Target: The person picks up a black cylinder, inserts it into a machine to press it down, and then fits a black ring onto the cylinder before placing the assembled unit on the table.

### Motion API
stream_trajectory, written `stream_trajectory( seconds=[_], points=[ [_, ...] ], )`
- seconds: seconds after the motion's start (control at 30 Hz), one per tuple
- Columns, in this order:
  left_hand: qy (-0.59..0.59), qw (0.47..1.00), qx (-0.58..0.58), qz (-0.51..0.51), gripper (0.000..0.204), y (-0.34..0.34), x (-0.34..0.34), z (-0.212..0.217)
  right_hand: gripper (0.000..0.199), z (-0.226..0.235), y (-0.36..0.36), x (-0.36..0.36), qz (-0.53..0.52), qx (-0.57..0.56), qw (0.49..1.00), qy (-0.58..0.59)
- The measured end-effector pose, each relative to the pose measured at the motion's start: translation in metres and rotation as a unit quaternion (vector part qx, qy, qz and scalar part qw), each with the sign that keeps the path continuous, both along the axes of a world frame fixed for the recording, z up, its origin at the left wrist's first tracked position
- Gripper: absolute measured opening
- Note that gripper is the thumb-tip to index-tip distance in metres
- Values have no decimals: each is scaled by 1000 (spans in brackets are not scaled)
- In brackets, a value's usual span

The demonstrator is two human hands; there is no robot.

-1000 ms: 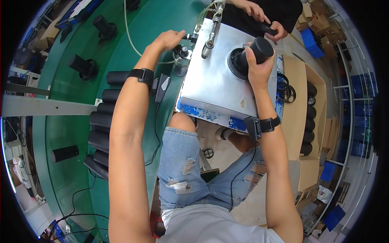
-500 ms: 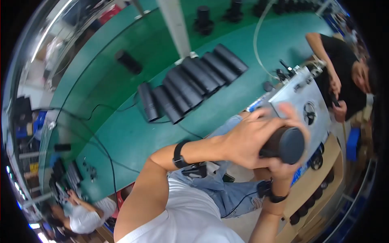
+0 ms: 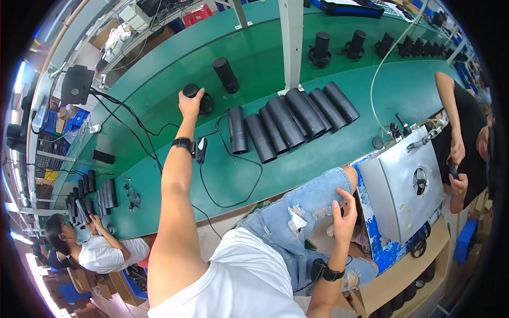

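My left hand (image 3: 191, 102) is stretched far out over the green surface, its fingers wrapped round the top of a black cylinder (image 3: 191, 89). A dark round flange (image 3: 207, 104) shows beside that hand at the cylinder's base. Just to the right, another black cylinder (image 3: 226, 75) stands apart from it. My right hand (image 3: 344, 215) is raised above my jeans-clad lap, fingers spread and nothing in them. Several black tubes (image 3: 286, 122) lie side by side on the green worktop (image 3: 212, 177) between my arms.
A metal box with a round opening (image 3: 389, 193) stands at my right, near a co-worker's hands (image 3: 458, 169). Flanged black cylinders (image 3: 320, 49) line the far right. A white post (image 3: 292, 42) rises behind the tubes. Black cables (image 3: 233, 205) cross the worktop. Another person (image 3: 101, 249) works at lower left.
Both hands were together round a black cylinder in front of the metal box. My left hand has swung to the far left with a cylinder; my right hand has let go and opened.
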State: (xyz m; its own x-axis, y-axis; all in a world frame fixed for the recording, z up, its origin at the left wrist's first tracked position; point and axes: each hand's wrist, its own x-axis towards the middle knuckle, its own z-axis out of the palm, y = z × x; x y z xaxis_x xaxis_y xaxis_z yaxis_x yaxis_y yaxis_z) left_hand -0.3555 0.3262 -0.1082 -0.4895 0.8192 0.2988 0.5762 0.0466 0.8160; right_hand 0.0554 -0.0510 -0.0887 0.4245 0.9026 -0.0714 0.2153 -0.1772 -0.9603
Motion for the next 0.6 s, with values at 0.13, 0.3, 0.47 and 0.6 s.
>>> stream_trajectory(
  seconds=[0.13, 0.3, 0.47, 0.6],
  points=[
    [72, 995, -39, 49, 70, 18, -5, 2, 31, -22, -14, 5, -52, 19, 998, 32],
    [245, 965, 97, 0, 69, 43, 12, 38, 28, -19, -20, 4, -83, 27, 993, 82],
    [335, 916, 75, -209, 76, 88, 61, 52, 27, -28, -23, -3, -92, 29, 993, 64],
    [335, 890, -159, -267, 78, 101, 63, 34, 27, -34, -29, -13, -100, 32, 990, 91]
  ],
)
